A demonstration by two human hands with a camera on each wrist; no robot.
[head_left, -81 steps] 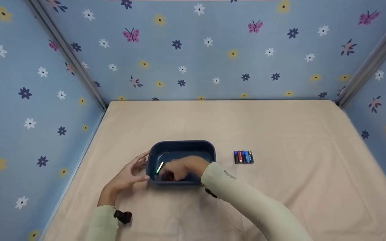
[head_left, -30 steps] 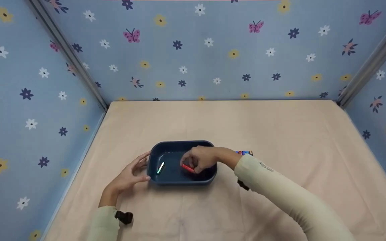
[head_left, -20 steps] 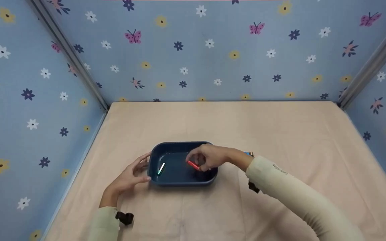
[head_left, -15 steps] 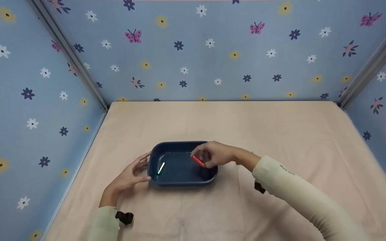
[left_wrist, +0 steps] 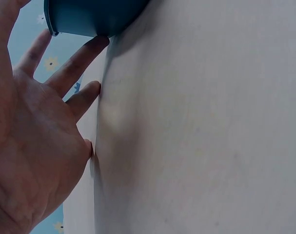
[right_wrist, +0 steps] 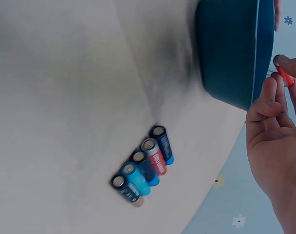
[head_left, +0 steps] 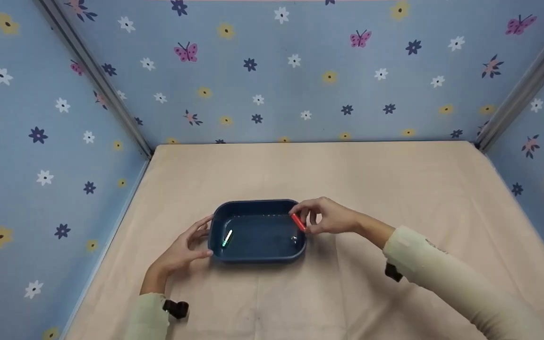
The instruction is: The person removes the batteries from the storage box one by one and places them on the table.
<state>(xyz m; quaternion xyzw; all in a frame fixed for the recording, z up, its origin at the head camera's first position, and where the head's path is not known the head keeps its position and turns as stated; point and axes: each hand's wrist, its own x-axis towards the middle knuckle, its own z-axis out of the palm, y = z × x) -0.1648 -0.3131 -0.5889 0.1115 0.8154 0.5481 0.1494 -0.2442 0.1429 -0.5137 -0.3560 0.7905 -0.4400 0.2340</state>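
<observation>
Right hand [head_left: 331, 219] pinches red battery [head_left: 298, 222] over tray [head_left: 253, 258] rim.

Left hand [head_left: 181, 250] spread, right hand [head_left: 327, 218] pinching

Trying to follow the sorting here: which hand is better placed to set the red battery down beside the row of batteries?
The right hand, probably: it already pinches the red battery at the tray's right rim, nearer the row. The left hand rests against the tray's far side.
</observation>
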